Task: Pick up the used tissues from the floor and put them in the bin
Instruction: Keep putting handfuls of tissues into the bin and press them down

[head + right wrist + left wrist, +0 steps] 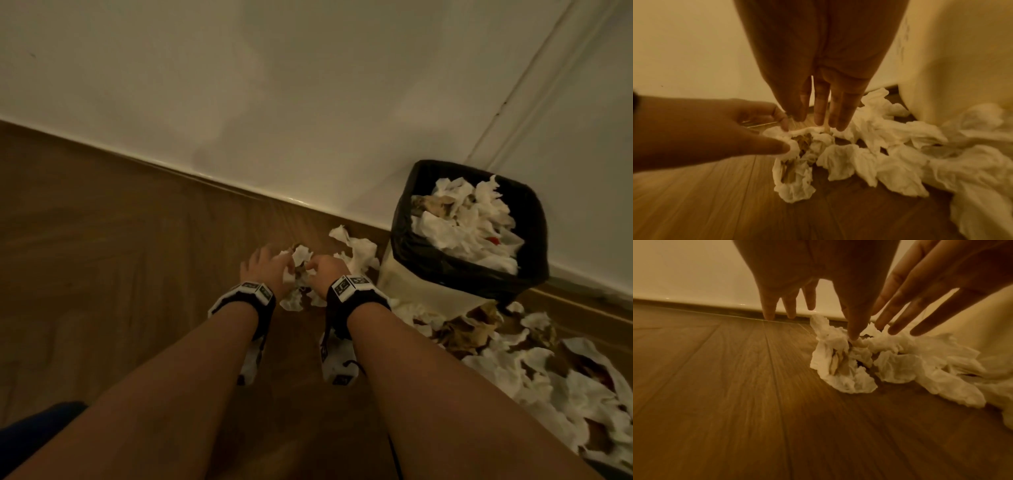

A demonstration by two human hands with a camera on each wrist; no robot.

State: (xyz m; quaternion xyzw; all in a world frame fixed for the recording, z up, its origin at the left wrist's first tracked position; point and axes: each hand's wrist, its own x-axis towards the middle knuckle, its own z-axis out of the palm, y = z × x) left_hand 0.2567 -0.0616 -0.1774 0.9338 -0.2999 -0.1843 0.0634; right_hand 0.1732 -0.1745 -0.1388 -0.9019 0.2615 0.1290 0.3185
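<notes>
A clump of crumpled white tissues [297,270] [842,368] [797,162], stained brown inside, lies on the wooden floor by the wall. My left hand [270,270] [786,138] reaches it from the left and pinches its edge between thumb and forefinger. My right hand [325,272] [822,123] comes from the right, its fingers straight, with the tips touching the top of the clump. The bin [404,222], cream with a black liner, stands to the right against the wall, heaped with tissues.
Many more white tissues [548,377] and some brown crumpled paper [469,332] are strewn on the floor in front of and right of the bin. The white wall and skirting [239,185] run just beyond the hands. Bare floor lies to the left.
</notes>
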